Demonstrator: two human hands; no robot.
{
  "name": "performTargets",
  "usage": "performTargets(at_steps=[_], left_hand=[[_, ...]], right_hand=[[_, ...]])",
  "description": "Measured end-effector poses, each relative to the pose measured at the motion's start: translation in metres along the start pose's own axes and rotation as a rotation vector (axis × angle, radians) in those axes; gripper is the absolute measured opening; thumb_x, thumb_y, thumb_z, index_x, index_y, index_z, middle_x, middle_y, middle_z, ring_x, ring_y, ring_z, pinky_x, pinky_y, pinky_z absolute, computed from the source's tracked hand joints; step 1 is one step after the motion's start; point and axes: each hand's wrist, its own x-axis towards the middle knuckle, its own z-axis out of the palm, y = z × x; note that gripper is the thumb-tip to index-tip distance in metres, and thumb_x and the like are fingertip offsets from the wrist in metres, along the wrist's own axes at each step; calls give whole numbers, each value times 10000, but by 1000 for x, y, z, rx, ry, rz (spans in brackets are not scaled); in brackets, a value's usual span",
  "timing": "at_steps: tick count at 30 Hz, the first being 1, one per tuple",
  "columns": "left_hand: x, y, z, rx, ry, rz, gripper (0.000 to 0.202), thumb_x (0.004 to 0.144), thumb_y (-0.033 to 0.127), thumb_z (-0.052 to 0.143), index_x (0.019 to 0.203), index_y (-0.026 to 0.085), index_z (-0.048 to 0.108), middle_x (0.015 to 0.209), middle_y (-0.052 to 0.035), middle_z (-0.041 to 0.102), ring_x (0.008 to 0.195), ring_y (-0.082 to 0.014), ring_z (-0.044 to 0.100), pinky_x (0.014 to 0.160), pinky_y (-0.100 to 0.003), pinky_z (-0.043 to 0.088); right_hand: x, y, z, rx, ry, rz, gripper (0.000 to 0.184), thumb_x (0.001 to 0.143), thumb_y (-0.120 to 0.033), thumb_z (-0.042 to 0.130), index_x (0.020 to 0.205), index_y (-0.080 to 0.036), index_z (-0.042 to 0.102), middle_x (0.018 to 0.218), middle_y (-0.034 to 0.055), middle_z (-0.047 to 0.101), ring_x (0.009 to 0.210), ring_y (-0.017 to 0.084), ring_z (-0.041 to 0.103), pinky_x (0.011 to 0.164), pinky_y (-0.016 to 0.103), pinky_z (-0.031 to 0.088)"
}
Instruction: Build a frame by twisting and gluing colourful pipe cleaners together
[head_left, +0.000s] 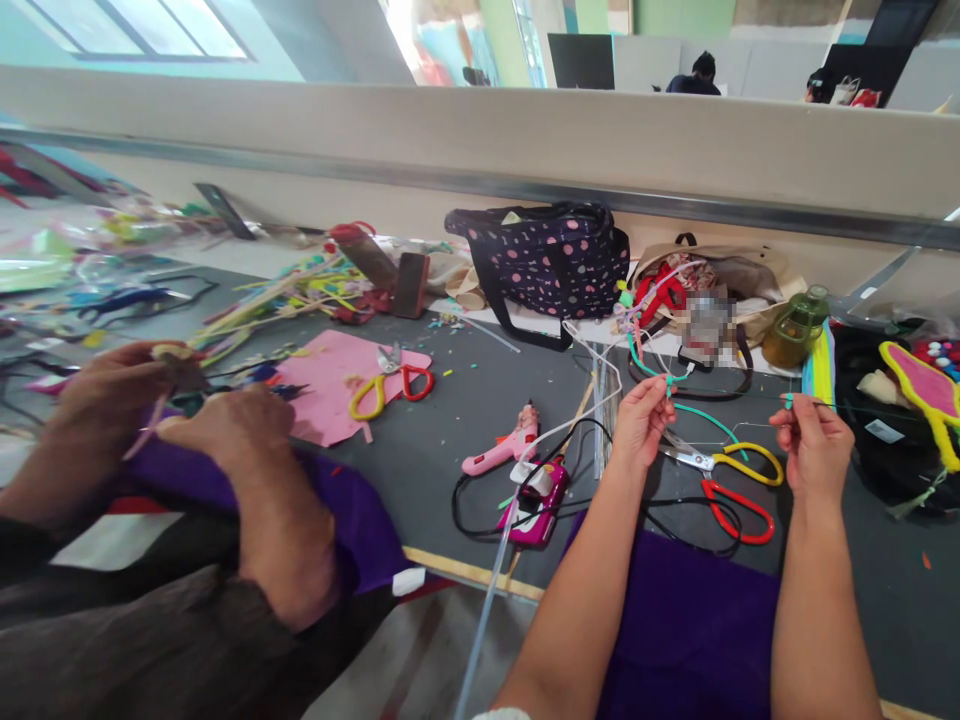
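Observation:
My left hand (646, 420) is pinched on a thin green thread, with a small teal bit at the fingertips. The thread (731, 394) runs taut across to my right hand (814, 445), whose thumb and fingers are also pinched on it near another teal bit. A teal curved strip (712, 418) hangs by my left hand, and whether it joins the thread I cannot tell. Below the thread, scissors with yellow and red handles (701, 462) lie on the dark table between my hands.
A pink glue gun (504, 447) and magenta power strip (546, 505) with black cords lie left of my arms. A patterned bag (544, 265), green bottle (796, 325) and phone (411, 285) stand behind. A co-worker's hands (232, 425) work at the left near other scissors (390, 382).

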Motion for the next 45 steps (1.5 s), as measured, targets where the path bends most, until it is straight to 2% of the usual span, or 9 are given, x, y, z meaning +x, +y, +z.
performTargets(at_steps=[10, 30, 45], left_hand=[[0, 2, 0, -25, -38, -27, 370, 612, 305, 827, 886, 115, 668, 720, 1, 654, 476, -43, 536, 445, -173, 431], [1, 0, 0, 62, 28, 14, 399, 565, 352, 846, 860, 137, 685, 711, -1, 674, 454, -43, 534, 434, -174, 436], [1, -1, -1, 80, 25, 21, 390, 550, 350, 856, 824, 133, 681, 687, 6, 669, 435, -41, 525, 412, -167, 412]], right_hand=[[2, 2, 0, 7, 44, 15, 292, 697, -396, 758, 748, -126, 660, 517, 8, 641, 333, 50, 428, 320, 166, 283], [1, 2, 1, 3, 16, -11, 286, 722, -403, 736, 756, -128, 665, 541, 15, 655, 324, 42, 419, 315, 164, 251], [3, 6, -2, -16, 41, -11, 290, 732, -413, 727, 741, -131, 658, 539, 15, 652, 333, 38, 417, 322, 159, 262]])
